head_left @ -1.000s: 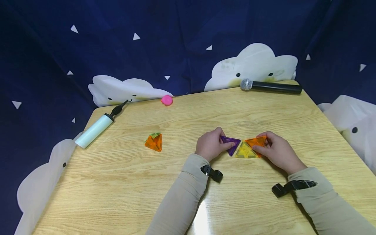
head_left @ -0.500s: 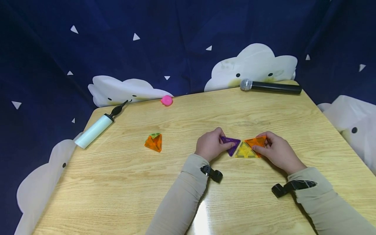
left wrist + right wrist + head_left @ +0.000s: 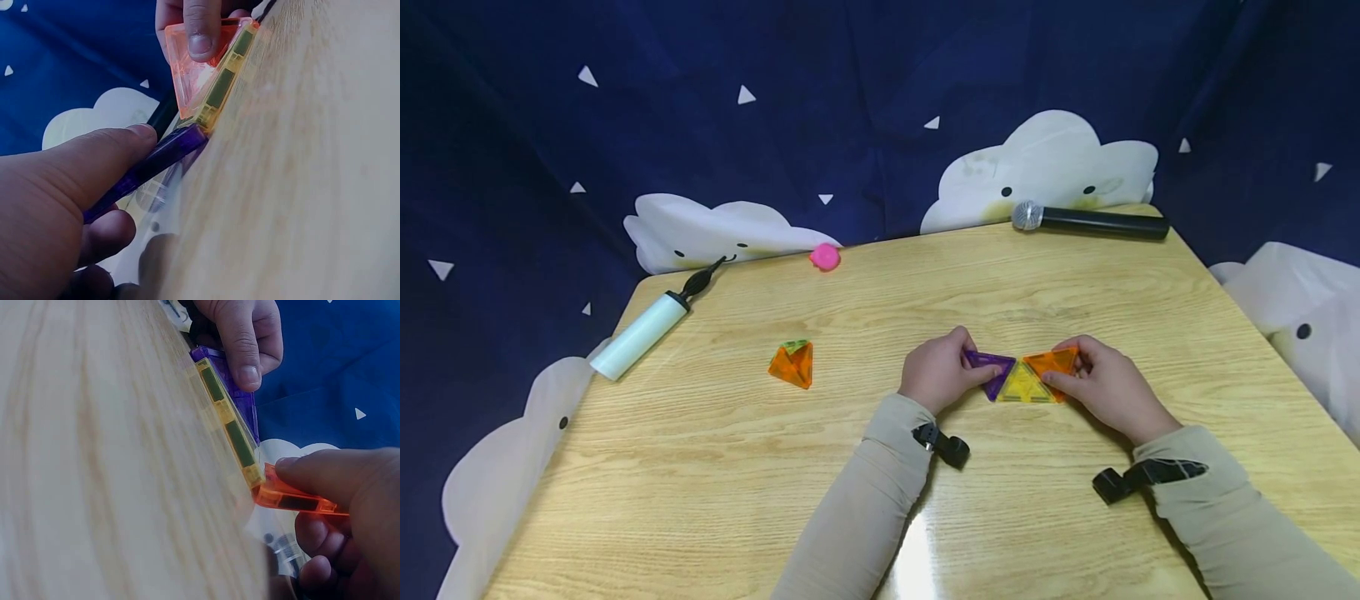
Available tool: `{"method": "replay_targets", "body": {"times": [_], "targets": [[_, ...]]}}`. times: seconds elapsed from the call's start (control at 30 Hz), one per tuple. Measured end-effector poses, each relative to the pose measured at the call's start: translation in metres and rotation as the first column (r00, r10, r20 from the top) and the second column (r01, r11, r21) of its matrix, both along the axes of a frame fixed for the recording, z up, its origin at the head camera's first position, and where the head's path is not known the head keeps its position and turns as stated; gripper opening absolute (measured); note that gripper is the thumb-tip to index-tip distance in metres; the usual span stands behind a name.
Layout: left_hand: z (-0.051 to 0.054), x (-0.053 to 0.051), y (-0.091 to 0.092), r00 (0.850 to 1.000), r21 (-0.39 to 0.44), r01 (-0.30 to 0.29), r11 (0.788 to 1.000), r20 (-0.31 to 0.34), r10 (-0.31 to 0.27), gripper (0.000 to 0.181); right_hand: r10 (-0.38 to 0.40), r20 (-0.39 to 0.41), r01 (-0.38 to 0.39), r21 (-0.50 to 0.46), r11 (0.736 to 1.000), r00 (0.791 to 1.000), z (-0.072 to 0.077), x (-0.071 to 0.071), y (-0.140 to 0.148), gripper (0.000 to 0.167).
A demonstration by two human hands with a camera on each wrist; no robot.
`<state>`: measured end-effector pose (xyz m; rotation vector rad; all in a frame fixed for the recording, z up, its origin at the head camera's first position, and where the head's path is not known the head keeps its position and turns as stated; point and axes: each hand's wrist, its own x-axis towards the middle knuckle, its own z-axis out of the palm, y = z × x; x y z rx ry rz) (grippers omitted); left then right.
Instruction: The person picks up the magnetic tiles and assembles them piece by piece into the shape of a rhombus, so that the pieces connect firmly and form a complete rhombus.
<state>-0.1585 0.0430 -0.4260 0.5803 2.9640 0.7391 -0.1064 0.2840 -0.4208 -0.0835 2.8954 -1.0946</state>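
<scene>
My left hand [image 3: 942, 369] pinches a purple triangular magnetic tile [image 3: 989, 374] between thumb and fingers. An orange triangular magnetic tile [image 3: 1054, 367] is pinched the same way by my right hand [image 3: 1111, 385]. Between them a yellow triangular magnetic tile [image 3: 1022, 385] joins edge to edge with both. In the left wrist view, the purple tile [image 3: 156, 164] slants up from the yellow tile [image 3: 220, 89]. The right wrist view has the yellow tile's edge [image 3: 232, 428] close to the tabletop and the orange tile [image 3: 294, 495] tilted off it, under my thumb.
A small pyramid of orange and green tiles [image 3: 793, 364] stands left of my hands on the wooden table [image 3: 700, 467]. Farther back lie a balloon pump [image 3: 643, 332], a pink round object [image 3: 825, 257] and a black microphone [image 3: 1093, 222]. A dark blue curtain [image 3: 880, 100] hangs behind.
The purple tile has moved slightly right and closed the narrow gap to the yellow tile. The right hand keeps its hold on the orange tile.
</scene>
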Motion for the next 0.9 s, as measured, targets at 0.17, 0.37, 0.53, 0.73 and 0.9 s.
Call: {"method": "replay_targets", "body": {"times": [0.17, 0.37, 0.53, 0.73, 0.9], "targets": [[0.0001, 0.0003, -0.0001, 1.0, 0.014, 0.0, 1.0, 0.004, 0.0, 0.044, 0.0, -0.002, 0.0, 0.0, 1.0, 1.0, 0.0002, 0.0, -0.0003, 0.048], [-0.0005, 0.0012, -0.0004, 1.0, 0.06, 0.003, 0.998, -0.003, -0.003, 0.042, -0.006, -0.017, 0.006, 0.001, 1.0, 1.0, -0.0002, 0.0007, -0.0012, 0.048], [-0.0029, 0.0017, -0.0016, 1.0, 0.166, 0.027, 0.986, -0.003, -0.027, 0.037, -0.012, -0.053, 0.012, -0.001, 1.0, 0.999, -0.0007, 0.0012, -0.0023, 0.044], [-0.0052, 0.0018, -0.0029, 0.999, 0.297, 0.041, 0.954, 0.022, -0.05, 0.038, -0.038, -0.115, 0.038, -0.005, 0.999, 0.993, -0.0029, 0.0014, -0.0028, 0.032], [-0.006, 0.0019, -0.003, 0.996, 0.351, 0.061, 0.934, 0.038, -0.079, 0.036, -0.055, -0.135, 0.053, -0.017, 0.998, 0.989, -0.0057, 0.0015, -0.0014, 0.029]]}}
